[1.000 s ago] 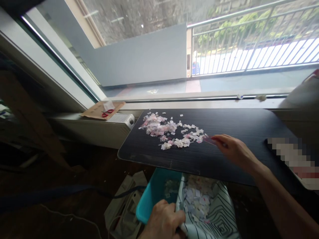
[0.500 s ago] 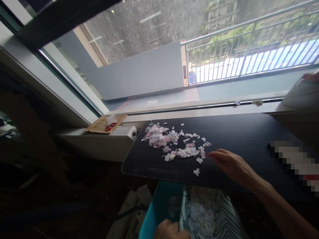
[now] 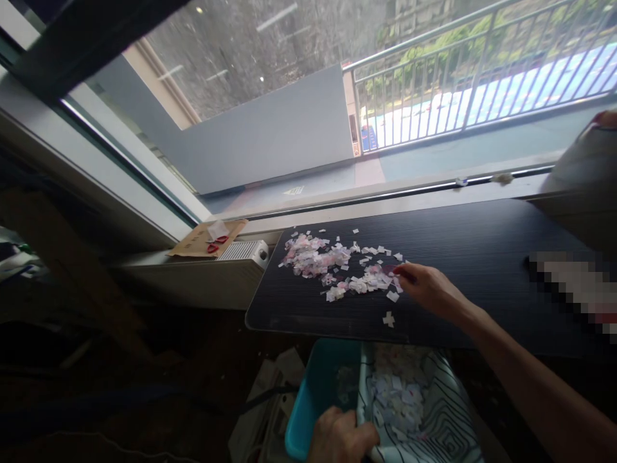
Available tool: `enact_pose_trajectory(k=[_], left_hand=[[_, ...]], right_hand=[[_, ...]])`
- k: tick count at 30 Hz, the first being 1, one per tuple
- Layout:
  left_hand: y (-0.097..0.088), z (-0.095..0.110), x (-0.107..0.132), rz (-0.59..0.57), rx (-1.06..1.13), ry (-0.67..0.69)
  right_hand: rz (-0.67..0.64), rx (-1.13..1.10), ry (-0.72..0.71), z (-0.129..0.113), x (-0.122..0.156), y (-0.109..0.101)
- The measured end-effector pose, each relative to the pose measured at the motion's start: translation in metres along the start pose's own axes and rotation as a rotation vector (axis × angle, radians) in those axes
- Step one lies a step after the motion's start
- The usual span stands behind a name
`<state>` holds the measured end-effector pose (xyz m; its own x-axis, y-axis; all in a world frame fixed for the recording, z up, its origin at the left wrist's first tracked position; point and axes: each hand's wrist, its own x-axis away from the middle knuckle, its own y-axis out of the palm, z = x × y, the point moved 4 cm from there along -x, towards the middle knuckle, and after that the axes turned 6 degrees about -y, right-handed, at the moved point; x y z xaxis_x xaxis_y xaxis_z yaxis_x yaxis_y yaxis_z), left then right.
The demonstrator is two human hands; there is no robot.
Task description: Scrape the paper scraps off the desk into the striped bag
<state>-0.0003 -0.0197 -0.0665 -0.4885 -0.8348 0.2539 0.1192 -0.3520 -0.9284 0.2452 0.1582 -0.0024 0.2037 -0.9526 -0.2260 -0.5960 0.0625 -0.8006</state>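
Note:
A spread of small white and pink paper scraps [image 3: 332, 263] lies on the dark table top [image 3: 463, 251]. My right hand [image 3: 429, 287] rests at the right end of the scraps, fingers closed on a small reddish flat thing I cannot make out. Two loose scraps [image 3: 388, 319] lie near the table's front edge. Below the edge my left hand [image 3: 341, 437] grips the rim of a teal bin [image 3: 315, 392] lined with a striped bag [image 3: 429, 418] that holds several scraps.
A white radiator [image 3: 241, 252] and a brown envelope with red scissors [image 3: 207, 239] sit on the sill at the left. A window and a balcony rail are behind the table. A blurred patch [image 3: 578, 286] covers the table's right end. Cables and papers lie on the floor.
My right hand swept some scraps toward the table's front edge, then moved back up to the pile. The left hand kept its grip on the bin. The view tilted a little.

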Motion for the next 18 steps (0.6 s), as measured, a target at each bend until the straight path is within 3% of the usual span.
enact_pose_trajectory(k=[5,8,12,18], left_hand=[[-0.02,0.003,0.001,-0.065,0.048,-0.087],[-0.021,0.006,0.001,-0.108,0.074,-0.105],[-0.02,0.006,0.002,-0.085,0.096,-0.111],[-0.021,0.005,0.001,-0.067,0.074,-0.103]], right_hand=[[-0.013,0.06,0.075,0.007,0.006,-0.003],[0.011,0.021,0.074,0.01,0.017,-0.009],[-0.052,-0.024,0.068,0.01,0.029,-0.008],[0.033,0.008,0.107,0.015,0.034,-0.013]])
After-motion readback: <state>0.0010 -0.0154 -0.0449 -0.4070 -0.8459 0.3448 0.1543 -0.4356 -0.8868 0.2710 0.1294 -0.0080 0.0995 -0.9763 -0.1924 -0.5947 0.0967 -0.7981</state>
